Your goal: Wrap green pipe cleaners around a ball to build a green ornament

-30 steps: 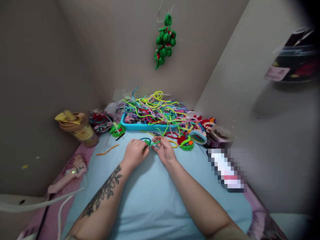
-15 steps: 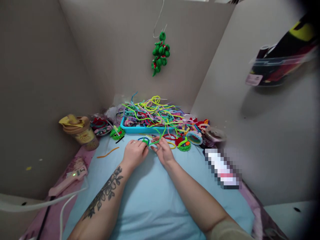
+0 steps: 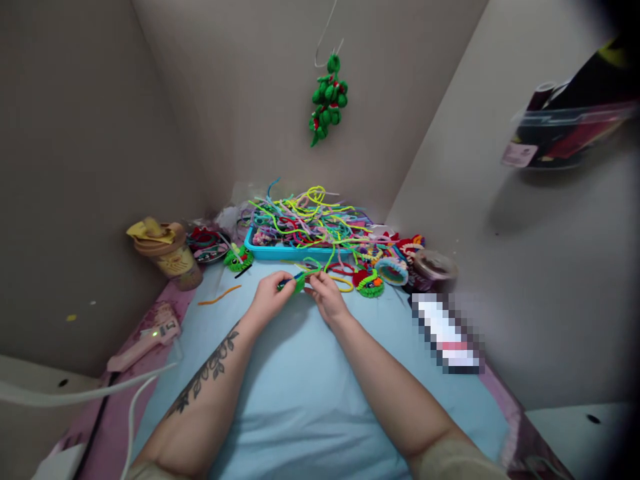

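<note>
On the pale blue table (image 3: 300,387), both hands pinch a fuzzy green pipe cleaner (image 3: 299,281): left hand (image 3: 267,298) anchoring, right hand (image 3: 326,296) apparently mid-twist; another wrap needs steady tension.

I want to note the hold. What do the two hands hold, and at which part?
Both hold one green pipe cleaner: left hand pinches its left end, right hand its right end.

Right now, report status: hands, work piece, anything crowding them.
Left hand and right hand both pinching green pipe cleaner. Blue tray of pipe cleaners just beyond. Finished pieces close right.
</note>
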### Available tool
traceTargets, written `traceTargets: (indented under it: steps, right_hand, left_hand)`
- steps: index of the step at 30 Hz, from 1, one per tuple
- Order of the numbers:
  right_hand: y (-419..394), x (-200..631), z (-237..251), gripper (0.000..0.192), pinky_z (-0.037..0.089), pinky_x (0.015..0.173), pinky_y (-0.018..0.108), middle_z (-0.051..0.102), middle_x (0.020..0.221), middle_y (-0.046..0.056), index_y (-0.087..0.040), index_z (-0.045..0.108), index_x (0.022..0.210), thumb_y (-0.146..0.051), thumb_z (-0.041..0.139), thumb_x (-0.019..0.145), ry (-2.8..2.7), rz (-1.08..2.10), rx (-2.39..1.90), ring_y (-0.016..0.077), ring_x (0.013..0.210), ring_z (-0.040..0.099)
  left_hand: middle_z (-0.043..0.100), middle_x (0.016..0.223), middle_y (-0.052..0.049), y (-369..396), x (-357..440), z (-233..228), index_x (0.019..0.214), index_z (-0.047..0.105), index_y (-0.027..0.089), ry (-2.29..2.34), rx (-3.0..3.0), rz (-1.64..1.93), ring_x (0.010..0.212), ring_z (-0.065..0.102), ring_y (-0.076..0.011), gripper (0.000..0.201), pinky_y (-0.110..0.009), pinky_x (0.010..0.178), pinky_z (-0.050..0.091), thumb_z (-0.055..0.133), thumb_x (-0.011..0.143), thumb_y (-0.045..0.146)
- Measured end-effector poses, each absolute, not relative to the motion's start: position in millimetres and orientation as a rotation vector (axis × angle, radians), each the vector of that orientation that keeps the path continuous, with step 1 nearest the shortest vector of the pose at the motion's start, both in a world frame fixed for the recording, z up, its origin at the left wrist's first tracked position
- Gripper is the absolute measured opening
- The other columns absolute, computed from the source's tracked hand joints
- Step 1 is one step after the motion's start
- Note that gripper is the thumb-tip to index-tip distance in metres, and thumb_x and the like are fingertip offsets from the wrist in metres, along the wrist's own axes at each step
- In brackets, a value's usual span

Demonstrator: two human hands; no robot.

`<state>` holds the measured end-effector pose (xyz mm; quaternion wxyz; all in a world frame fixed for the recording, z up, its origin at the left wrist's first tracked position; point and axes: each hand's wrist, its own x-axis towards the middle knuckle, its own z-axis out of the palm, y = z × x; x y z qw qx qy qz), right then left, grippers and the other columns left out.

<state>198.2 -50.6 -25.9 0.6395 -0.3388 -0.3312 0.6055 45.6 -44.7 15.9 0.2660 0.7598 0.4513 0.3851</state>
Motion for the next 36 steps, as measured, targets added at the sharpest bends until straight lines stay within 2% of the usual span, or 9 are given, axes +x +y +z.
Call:
traceTargets:
  steps: [3, 7, 10, 13, 20, 28, 33, 36]
  right_hand:
    - [-50.4, 198.7, -25.6, 0.020, 0.042, 0.070, 0.026, 0.061, 0.079, -0.001, -0.021, 0.062, 0.076, -0.036, 0.070, 0.065, -0.772, 1.332, -0.796, 0.0136, 0.076, 0.055]
    - [-49.5, 202.4, -25.3, 0.024, 0.042, 0.075, 0.029, 0.063, 0.090, 0.003, -0.021, 0.065, 0.082, -0.036, 0.070, 0.065, -0.808, 1.240, -0.816, 0.0162, 0.084, 0.055]
    - [-47.4, 204.4, -28.5, 0.018, 0.040, 0.082, 0.031, 0.061, 0.101, 0.004, -0.020, 0.063, 0.072, -0.032, 0.072, 0.063, -0.850, 1.189, -0.824, 0.0187, 0.095, 0.054]
    - [-45.6, 204.9, -32.5, 0.016, 0.040, 0.084, 0.031, 0.060, 0.105, 0.004, -0.020, 0.062, 0.069, -0.032, 0.071, 0.064, -0.885, 1.135, -0.855, 0.0189, 0.097, 0.053]
    - [-46.5, 204.1, -30.6, 0.016, 0.041, 0.076, 0.028, 0.058, 0.101, 0.003, -0.019, 0.061, 0.068, -0.032, 0.071, 0.065, -0.847, 1.115, -0.901, 0.0169, 0.088, 0.053]
    - [-49.6, 205.7, -22.8, 0.018, 0.040, 0.068, 0.026, 0.061, 0.090, 0.001, -0.019, 0.062, 0.067, -0.028, 0.075, 0.058, -0.741, 1.148, -0.952, 0.0131, 0.075, 0.053]
    - [-48.4, 204.3, -24.8, 0.021, 0.040, 0.063, 0.026, 0.063, 0.080, 0.001, -0.018, 0.064, 0.069, -0.034, 0.073, 0.059, -0.749, 1.213, -1.026, 0.0128, 0.066, 0.051]
    - [-47.4, 203.0, -28.8, 0.023, 0.041, 0.063, 0.027, 0.063, 0.080, 0.003, -0.018, 0.063, 0.068, -0.037, 0.072, 0.059, -0.746, 1.248, -0.997, 0.0147, 0.069, 0.053]
  left_hand:
    - [0.062, 0.074, -0.002, -44.6, 46.5, 15.1, 0.078, 0.060, 0.014, 1.189, 1.964, 1.022, 0.071, 0.056, -0.0148, 0.021, -0.023, 0.065, 0.042, 0.047, 0.080, 0.031]
    - [0.061, 0.076, -0.002, -47.6, 49.8, 13.4, 0.079, 0.061, 0.015, 1.136, 2.017, 0.997, 0.073, 0.055, -0.0148, 0.019, -0.024, 0.067, 0.042, 0.048, 0.079, 0.030]
    - [0.062, 0.078, -0.002, -49.6, 51.5, 13.3, 0.081, 0.061, 0.016, 1.107, 2.081, 0.986, 0.074, 0.055, -0.0150, 0.019, -0.025, 0.070, 0.042, 0.048, 0.080, 0.030]
    - [0.062, 0.080, -0.003, -49.3, 51.8, 12.9, 0.082, 0.060, 0.016, 1.103, 2.034, 1.001, 0.076, 0.055, -0.0152, 0.019, -0.025, 0.071, 0.042, 0.049, 0.081, 0.031]
    - [0.062, 0.076, -0.003, -45.9, 53.4, 3.3, 0.082, 0.060, 0.015, 1.060, 1.780, 0.986, 0.071, 0.054, -0.0137, 0.020, -0.022, 0.065, 0.042, 0.051, 0.080, 0.033]
    - [0.065, 0.082, -0.003, -45.4, 52.7, 5.2, 0.085, 0.061, 0.016, 1.089, 1.832, 0.911, 0.077, 0.057, -0.0155, 0.020, -0.024, 0.071, 0.043, 0.051, 0.079, 0.032]
    - [0.066, 0.085, -0.003, -44.5, 50.5, 12.2, 0.084, 0.061, 0.016, 1.129, 1.892, 0.921, 0.081, 0.059, -0.0170, 0.020, -0.027, 0.076, 0.045, 0.052, 0.078, 0.032]
    - [0.067, 0.086, -0.004, -44.5, 49.4, 13.9, 0.084, 0.062, 0.016, 1.142, 1.895, 0.907, 0.081, 0.059, -0.0174, 0.021, -0.027, 0.076, 0.046, 0.052, 0.077, 0.033]
